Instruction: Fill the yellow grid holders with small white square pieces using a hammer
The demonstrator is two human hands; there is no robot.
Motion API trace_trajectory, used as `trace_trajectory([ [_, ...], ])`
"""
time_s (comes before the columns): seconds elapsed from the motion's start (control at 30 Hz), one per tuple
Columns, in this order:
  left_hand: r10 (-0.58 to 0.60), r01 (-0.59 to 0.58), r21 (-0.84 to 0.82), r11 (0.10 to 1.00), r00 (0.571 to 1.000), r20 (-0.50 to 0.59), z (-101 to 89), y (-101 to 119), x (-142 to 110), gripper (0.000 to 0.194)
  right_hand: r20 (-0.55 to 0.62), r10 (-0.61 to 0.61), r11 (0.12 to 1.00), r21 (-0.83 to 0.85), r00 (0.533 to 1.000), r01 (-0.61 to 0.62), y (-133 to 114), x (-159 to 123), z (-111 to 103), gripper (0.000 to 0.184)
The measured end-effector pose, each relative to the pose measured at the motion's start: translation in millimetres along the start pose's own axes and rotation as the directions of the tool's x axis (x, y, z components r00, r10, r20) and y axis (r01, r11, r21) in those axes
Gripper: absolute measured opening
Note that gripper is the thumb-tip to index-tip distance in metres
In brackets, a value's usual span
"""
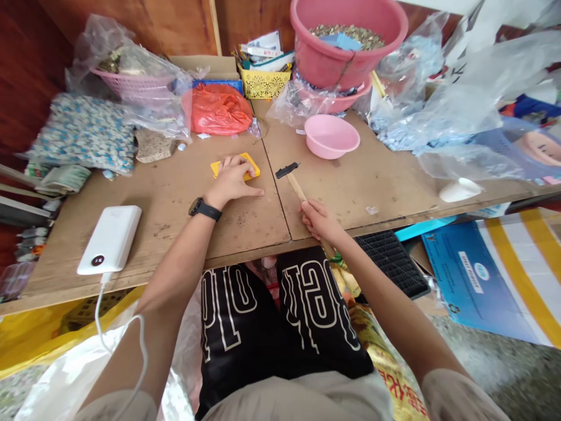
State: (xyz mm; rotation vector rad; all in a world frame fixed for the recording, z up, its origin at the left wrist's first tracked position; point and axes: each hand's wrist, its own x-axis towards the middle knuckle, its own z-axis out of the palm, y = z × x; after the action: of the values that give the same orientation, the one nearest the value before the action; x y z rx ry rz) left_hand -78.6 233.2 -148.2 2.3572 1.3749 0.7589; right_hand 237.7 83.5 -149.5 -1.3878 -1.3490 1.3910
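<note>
My left hand (pixel 235 177) lies over a flat yellow plastic case (pixel 250 164) on the table, its fingers bent across the case and its thumb stretched out to the right. The hand hides most of the case. A dark watch is on that wrist. In my right hand (pixel 321 221) is a hammer (pixel 297 186), gripped round its light wooden handle. The black hammer head is raised a little and points away from me, right of the case and apart from it. A small pink bowl (pixel 332 140) stands beyond the hammer.
A white power bank (pixel 109 240) with a cable lies at left. Behind are a bag of blue-and-white pieces (pixel 83 131), a stone block (pixel 154 146), a red bag (pixel 223 110), a yellow basket (pixel 265 85) and a large pink tub (pixel 307 52). Plastic bags (pixel 438 117) cover the right side.
</note>
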Motion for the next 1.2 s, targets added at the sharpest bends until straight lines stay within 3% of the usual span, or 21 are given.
trace_trajectory([
  [0.27,0.002,-0.003,0.004,1.0,0.999,0.045,-3.8,-4.3,1.8,0.062,0.003,0.028,1.0,0.012,1.0,-0.028,-4.2,-2.7,-0.2,0.045],
  [0.43,0.012,-0.012,-0.021,1.0,1.0,0.024,-5.6,-8.2,2.2,0.049,0.005,0.042,0.999,0.015,0.999,-0.042,-4.7,-3.0,-0.5,0.044],
  [0.63,0.01,-0.01,-0.001,1.0,1.0,0.025,-2.9,-2.5,1.5,0.059,0.008,0.017,1.0,0.006,1.0,-0.017,-6.1,-4.2,0.1,0.044],
  [0.8,0.007,-0.007,0.001,1.0,1.0,0.009,-1.8,-1.8,1.3,0.051,0.002,0.017,1.0,-0.001,1.0,-0.017,-5.0,-3.5,0.1,0.043],
  [0.97,0.013,-0.013,0.002,1.0,1.0,0.016,-1.7,-1.4,0.5,0.058,0.003,0.021,1.0,-0.01,1.0,-0.021,-4.3,-2.7,0.0,0.043],
  [1.1,0.018,-0.018,-0.004,1.0,1.0,-0.025,-1.0,-0.9,0.2,0.044,0.007,0.014,1.0,-0.008,1.0,-0.014,-5.0,-3.7,0.1,0.043],
  [1.2,0.025,-0.026,-0.011,1.0,1.0,-0.014,-0.8,-1.1,0.3,0.051,0.002,0.027,1.0,-0.007,1.0,-0.027,-5.0,-3.8,0.4,0.044],
])
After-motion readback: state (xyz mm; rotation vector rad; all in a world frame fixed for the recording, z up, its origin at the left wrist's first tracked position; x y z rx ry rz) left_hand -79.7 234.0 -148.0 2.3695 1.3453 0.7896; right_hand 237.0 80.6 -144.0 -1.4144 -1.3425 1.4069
